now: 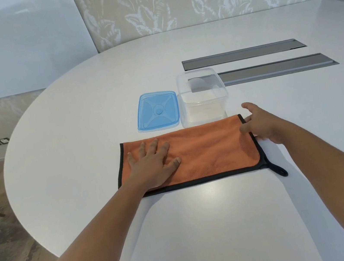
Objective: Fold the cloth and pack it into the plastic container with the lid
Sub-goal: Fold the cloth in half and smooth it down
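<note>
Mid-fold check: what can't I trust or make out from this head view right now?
- Right hand at the orange cloth: whether its fingers pinch the cloth's right edge or only touch it; the hand's back covers the contact.
- Layers in the cloth: not countable from above.
- Clear container: its near lower edge is hidden behind the cloth.
- Floor sockets at the left edge: too small.

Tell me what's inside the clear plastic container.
Nothing shows inside the clear container; through its walls only the white table and a grey slot behind are visible. Its blue lid lies off beside it, and the orange cloth is on the table.
</note>
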A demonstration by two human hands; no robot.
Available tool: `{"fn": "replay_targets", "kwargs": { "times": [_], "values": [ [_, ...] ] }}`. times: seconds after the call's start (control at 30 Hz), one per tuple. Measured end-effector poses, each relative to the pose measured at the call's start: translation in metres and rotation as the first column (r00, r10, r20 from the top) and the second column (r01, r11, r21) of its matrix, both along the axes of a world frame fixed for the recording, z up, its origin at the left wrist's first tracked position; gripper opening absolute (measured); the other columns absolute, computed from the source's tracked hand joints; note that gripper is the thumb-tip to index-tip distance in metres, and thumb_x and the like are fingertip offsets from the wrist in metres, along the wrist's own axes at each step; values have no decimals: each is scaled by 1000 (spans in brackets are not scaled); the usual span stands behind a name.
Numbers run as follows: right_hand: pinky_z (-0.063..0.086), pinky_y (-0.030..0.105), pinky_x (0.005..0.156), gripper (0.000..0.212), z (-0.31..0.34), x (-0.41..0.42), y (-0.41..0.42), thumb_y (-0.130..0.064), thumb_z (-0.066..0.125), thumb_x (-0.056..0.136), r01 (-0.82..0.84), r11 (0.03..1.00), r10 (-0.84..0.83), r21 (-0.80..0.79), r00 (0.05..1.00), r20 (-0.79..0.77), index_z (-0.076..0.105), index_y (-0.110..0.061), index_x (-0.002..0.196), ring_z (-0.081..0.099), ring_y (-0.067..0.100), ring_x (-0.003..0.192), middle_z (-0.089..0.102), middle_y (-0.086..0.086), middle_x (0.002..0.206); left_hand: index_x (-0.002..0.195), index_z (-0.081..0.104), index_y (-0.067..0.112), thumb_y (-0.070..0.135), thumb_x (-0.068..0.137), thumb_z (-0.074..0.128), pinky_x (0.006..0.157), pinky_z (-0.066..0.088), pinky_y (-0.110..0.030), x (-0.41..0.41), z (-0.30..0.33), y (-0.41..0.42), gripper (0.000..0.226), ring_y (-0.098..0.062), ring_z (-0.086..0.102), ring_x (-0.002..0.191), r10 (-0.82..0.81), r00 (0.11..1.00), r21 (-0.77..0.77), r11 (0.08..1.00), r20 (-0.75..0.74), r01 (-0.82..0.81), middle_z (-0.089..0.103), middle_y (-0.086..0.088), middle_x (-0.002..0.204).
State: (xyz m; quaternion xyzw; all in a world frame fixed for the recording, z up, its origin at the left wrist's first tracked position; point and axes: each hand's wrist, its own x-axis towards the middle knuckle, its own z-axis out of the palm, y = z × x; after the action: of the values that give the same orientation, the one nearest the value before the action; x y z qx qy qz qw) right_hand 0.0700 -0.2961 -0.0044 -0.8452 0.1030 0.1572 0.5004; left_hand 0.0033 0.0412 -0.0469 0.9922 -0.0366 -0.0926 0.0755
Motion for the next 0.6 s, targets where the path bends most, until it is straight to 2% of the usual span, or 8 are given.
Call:
{"fn": "replay_targets", "kwargs": {
  "times": [0.03,0.07,0.13,0.23,0.33,0.43,0.53,0.6],
  "values": [
    [57,56,94,94,2,-3,-1,3,64,87,-18,1000,18,-16,1000,-17,21,-40,159,67,34,103,62,12,116,159,18,43,77,94,20,119,-4,-67,1,2,-5,74,-29,-3,158,-6,999,-19,1000,34,7,5,5,172],
    [60,56,88,96,4,-6,-1,4,64,87,-35,999,34,-24,999,-40,19,-40,159,67,30,98,63,11,112,158,25,41,71,98,21,120,-3,-64,2,4,-10,68,-28,1,158,-27,996,-43,999,85,31,11,4,172],
    [60,44,73,99,8,-12,-2,5,66,87,-71,997,68,-38,994,-87,15,-41,160,69,28,96,64,9,113,155,36,36,58,105,22,124,1,-56,5,3,-22,57,-25,8,158,-98,977,-99,988,188,118,22,4,169],
    [59,39,67,107,11,-19,-4,7,67,86,-145,987,134,-74,982,-130,10,-44,161,70,31,96,64,10,115,155,40,32,49,108,24,124,8,-47,11,-2,-39,52,-20,16,157,-167,962,-138,970,216,199,29,7,167],
    [61,38,65,111,12,-23,-7,10,67,85,-192,976,176,-105,973,-150,7,-44,161,69,30,97,61,10,117,159,29,38,55,107,21,123,4,-57,16,-6,-47,56,-22,9,158,-145,979,-108,981,140,161,18,10,170],
    [65,42,74,108,13,-27,-11,9,65,86,-229,957,205,-175,968,-144,9,-46,160,69,34,99,59,11,119,160,12,46,72,98,14,116,-7,-71,21,-4,-47,67,-29,-4,158,-118,992,-36,992,39,120,3,12,172],
    [65,44,76,105,14,-29,-12,12,61,87,-254,943,232,-215,965,-123,11,-43,161,69,42,103,60,17,120,159,-2,50,87,86,9,113,-12,-74,25,0,-45,83,-32,-13,157,-94,995,26,995,-27,95,-7,12,172],
    [64,39,69,102,15,-30,-11,12,61,86,-278,923,261,-265,960,-95,15,-38,161,71,38,95,61,19,117,159,-4,50,92,81,7,113,-13,-74,25,1,-46,89,-33,-15,157,-88,996,37,995,-31,89,-9,12,171]
  ]
}}
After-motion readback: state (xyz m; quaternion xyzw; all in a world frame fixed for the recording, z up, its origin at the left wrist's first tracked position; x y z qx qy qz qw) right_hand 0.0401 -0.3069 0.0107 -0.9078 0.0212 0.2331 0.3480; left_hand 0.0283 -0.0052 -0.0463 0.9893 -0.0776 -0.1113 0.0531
